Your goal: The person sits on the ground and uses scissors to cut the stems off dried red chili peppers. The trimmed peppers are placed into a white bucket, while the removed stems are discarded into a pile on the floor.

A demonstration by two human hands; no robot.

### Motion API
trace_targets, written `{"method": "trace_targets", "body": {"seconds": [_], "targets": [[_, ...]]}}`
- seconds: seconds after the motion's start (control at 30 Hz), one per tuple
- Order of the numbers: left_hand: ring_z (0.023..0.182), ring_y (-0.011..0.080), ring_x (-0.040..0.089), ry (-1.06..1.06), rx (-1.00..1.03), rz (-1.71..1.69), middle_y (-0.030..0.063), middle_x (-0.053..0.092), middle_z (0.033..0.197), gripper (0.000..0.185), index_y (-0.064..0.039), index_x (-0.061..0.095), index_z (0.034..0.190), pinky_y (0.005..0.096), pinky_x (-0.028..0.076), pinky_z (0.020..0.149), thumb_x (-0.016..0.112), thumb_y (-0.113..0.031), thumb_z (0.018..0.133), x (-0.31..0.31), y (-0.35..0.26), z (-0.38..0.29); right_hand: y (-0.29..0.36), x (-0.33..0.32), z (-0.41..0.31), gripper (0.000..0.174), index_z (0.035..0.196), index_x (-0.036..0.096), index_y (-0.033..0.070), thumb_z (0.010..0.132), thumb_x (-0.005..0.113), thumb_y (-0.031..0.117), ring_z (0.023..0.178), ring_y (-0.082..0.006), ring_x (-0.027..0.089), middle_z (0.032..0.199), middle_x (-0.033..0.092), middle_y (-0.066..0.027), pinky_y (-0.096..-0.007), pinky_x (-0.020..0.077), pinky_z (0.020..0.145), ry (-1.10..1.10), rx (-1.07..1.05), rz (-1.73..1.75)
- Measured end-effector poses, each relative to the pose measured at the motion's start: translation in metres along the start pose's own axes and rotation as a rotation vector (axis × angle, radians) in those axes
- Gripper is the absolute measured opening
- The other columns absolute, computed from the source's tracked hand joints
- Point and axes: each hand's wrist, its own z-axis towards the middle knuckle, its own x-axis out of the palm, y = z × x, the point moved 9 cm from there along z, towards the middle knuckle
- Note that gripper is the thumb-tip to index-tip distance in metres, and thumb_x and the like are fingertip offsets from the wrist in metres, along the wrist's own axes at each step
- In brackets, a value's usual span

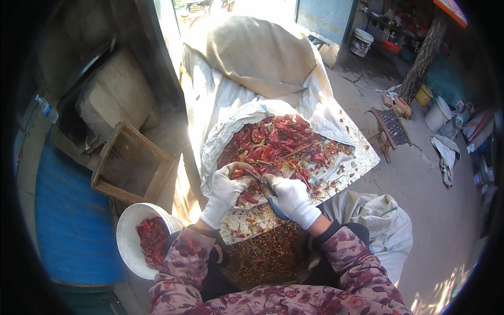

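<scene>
My gloved left hand [223,191] has its fingers curled around a dried red chili pepper [236,173], mostly hidden by the glove. In my right hand [292,197], also gloved in white, is a pair of scissors with a blue handle [278,211]; the blades reach toward the left fingertips. Both hands nearly meet above the near edge of a board [252,230] strewn with crumbs and seeds. Just beyond them, a heap of dried red peppers [271,138] spills from the mouth of a white woven sack [214,143].
A white bucket [128,236] holding red pepper pieces stands at my left, near a wooden crate [134,169]. Stems and scraps [264,256] cover the floor between my legs. Right lie a white sack [378,224] and a folding stool [390,126]. Brown cloth [260,51] covers the board's far end.
</scene>
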Motion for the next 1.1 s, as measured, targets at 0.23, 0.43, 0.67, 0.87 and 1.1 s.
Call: {"method": "trace_targets", "body": {"seconds": [0.23, 0.43, 0.67, 0.87, 1.1], "targets": [[0.085, 0.0122, 0.071, -0.224, -0.205, -0.425, 0.0078, 0.074, 0.099, 0.025, 0.001, 0.068, 0.114, 0.0257, 0.059, 0.074, 0.076, 0.002, 0.091, -0.001, 0.043, 0.002, -0.01, 0.018, 0.003, 0.029, 0.11, 0.063, 0.006, 0.101, 0.059, 0.034, 0.062, -0.035, 0.071, 0.072, 0.071, -0.0141, -0.0477, 0.0551, 0.057, 0.014, 0.127, -0.022], [0.074, 0.0086, 0.064, -0.266, -0.097, -0.391, 0.0026, 0.071, 0.092, 0.019, -0.006, 0.071, 0.116, 0.0213, 0.051, 0.058, 0.072, -0.008, 0.097, -0.035, 0.032, 0.014, -0.028, 0.093, -0.012, 0.034, 0.126, 0.062, 0.014, 0.095, 0.064, 0.03, 0.079, -0.0332, 0.075, 0.084, 0.074, -0.0132, -0.0501, 0.0574, 0.068, 0.431, 0.165, -0.179], [0.091, 0.0122, 0.068, -0.23, -0.093, -0.52, 0.0019, 0.071, 0.101, 0.014, -0.004, 0.07, 0.109, 0.0249, 0.054, 0.083, 0.073, -0.013, 0.099, -0.039, 0.049, 0.019, -0.065, 0.037, 0.016, 0.015, 0.095, 0.07, 0.011, 0.094, 0.062, 0.024, 0.087, -0.0325, 0.074, 0.094, 0.073, -0.0121, -0.0466, 0.0605, 0.076, 0.146, 0.192, -0.202], [0.081, 0.0119, 0.07, -0.076, -0.186, -0.574, 0.0054, 0.073, 0.094, 0.021, -0.002, 0.068, 0.111, 0.0245, 0.057, 0.073, 0.076, -0.015, 0.096, -0.02, 0.049, 0.02, -0.17, 0.014, -0.012, 0.03, 0.11, 0.074, 0.012, 0.093, 0.066, 0.035, 0.1, -0.0334, 0.075, 0.106, 0.077, -0.0145, -0.0482, 0.0586, 0.087, 0.389, 0.633, -0.461], [0.088, 0.0179, 0.073, 0.016, -0.161, -0.42, 0.0099, 0.073, 0.099, 0.017, 0.003, 0.068, 0.108, 0.0315, 0.058, 0.085, 0.07, -0.01, 0.097, 0.003, 0.04, 0.017, -0.159, 0.001, 0.008, 0.033, 0.121, 0.074, 0.018, 0.097, 0.064, 0.039, 0.097, -0.0383, 0.073, 0.105, 0.075, -0.0202, -0.0492, 0.0565, 0.088, 0.107, 0.613, -0.099]]}}
